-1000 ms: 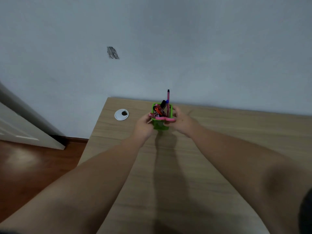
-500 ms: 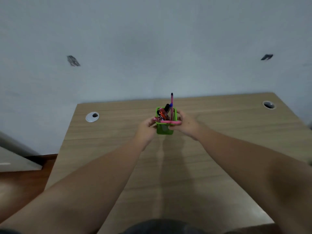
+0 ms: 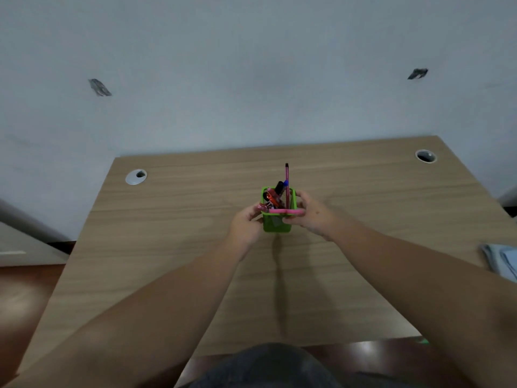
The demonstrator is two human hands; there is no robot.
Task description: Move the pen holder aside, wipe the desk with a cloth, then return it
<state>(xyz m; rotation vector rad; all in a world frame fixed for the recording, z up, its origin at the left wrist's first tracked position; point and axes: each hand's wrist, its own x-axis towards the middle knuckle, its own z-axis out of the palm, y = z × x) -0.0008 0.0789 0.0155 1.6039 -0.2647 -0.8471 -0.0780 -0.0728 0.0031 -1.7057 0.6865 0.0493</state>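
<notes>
A green mesh pen holder (image 3: pixel 275 222) with a pink rim stands upright near the middle of the wooden desk (image 3: pixel 173 247). Pens and clips stick out of it, one tall pink pen highest. My left hand (image 3: pixel 245 224) grips its left side and my right hand (image 3: pixel 312 212) grips its right side. Whether its base touches the desk I cannot tell. A folded light-blue cloth (image 3: pixel 502 260) lies at the desk's right edge, partly cut off by the frame.
Two round cable grommets sit in the desk's far corners, left grommet (image 3: pixel 136 177) and right grommet (image 3: pixel 425 156). A pale wall stands directly behind the desk. Dark reddish floor (image 3: pixel 25 292) lies to the left. My dark-clothed lap (image 3: pixel 268 365) is at the near edge.
The holder, held in both hands, has moved from near the left grommet toward the desk's middle. The view swung right, bringing the right grommet and the cloth into sight.
</notes>
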